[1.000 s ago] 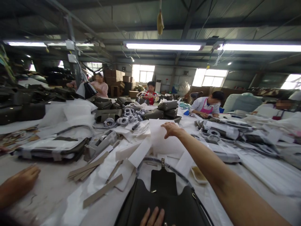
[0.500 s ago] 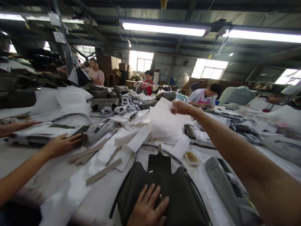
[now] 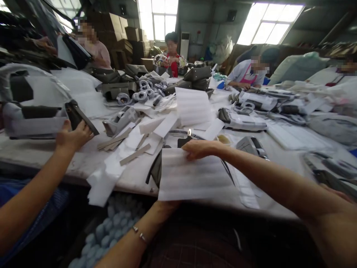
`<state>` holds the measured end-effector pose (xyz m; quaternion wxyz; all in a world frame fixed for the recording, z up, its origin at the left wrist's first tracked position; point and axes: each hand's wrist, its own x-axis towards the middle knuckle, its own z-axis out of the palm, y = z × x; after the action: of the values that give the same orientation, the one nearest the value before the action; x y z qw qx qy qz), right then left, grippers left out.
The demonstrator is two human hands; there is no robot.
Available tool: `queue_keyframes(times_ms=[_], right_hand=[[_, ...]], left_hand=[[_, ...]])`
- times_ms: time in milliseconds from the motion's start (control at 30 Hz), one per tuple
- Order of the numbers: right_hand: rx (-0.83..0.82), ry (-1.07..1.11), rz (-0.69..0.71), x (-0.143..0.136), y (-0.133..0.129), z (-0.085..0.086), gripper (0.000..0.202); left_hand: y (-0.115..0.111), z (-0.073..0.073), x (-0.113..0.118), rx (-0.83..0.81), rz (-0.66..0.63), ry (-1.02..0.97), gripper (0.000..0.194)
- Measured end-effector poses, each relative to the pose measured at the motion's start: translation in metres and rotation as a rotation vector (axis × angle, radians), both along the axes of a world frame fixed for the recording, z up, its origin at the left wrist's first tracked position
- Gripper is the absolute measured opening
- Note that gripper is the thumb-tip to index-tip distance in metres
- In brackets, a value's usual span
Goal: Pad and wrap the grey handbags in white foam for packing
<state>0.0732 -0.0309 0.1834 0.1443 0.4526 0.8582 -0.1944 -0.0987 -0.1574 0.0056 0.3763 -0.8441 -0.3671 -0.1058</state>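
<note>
My right hand (image 3: pixel 198 149) pinches the upper edge of a white foam sheet (image 3: pixel 195 178), which lies over a dark handbag (image 3: pixel 156 169) at the table's front edge. Only the bag's left side, its strap and a dark tab with a metal clasp (image 3: pixel 189 133) show around the sheet. My left hand (image 3: pixel 167 205) reaches in from below, with a bracelet on its wrist; the sheet covers its fingers. A stack of white sheets (image 3: pixel 192 106) stands behind the bag.
At the left, a co-worker's hand (image 3: pixel 74 137) holds a wrapped bag (image 3: pixel 33 121). Grey strips (image 3: pixel 135 154) and paper scraps lie left of my bag, a small dish (image 3: pixel 224 139) behind it. Wrapped bags (image 3: pixel 244 119) lie right. Several people sit or stand across the table.
My right hand has brought a sheet from the stack down over the bag. My left hand's fingers have become hidden. The view has tilted down, and the neighbour's bag now stands raised.
</note>
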Motion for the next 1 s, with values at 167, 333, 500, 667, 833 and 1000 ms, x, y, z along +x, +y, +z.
queue_keyframes(times_ms=[167,333,500,667,833,1000], right_hand=[[0.265,-0.018,-0.14,-0.004,-0.022,-0.042,0.039],[0.661,0.158,-0.186,0.003,-0.051,-0.038,0.074],[0.522,0.375,-0.077,0.016,-0.084,-0.044,0.046],[0.309,0.236,-0.104,0.011,-0.098,-0.08,0.052],[0.363,0.201,-0.256,-0.005,-0.105,-0.093,0.054],[0.356,0.21,-0.251,-0.005,-0.107,-0.095,0.054]], left_hand=[[-0.006,0.006,-0.008,-0.275,-0.196,-0.397,0.038],[-0.006,0.014,-0.012,-0.378,-0.291,-0.572,0.039],[-0.007,0.013,-0.011,-0.356,-0.31,-0.59,0.038],[-0.007,0.013,-0.012,-0.423,-0.314,-0.599,0.029],[-0.012,0.029,-0.021,-0.51,-0.362,-0.662,0.021],[-0.01,0.103,-0.033,-0.612,-0.552,-0.738,0.016]])
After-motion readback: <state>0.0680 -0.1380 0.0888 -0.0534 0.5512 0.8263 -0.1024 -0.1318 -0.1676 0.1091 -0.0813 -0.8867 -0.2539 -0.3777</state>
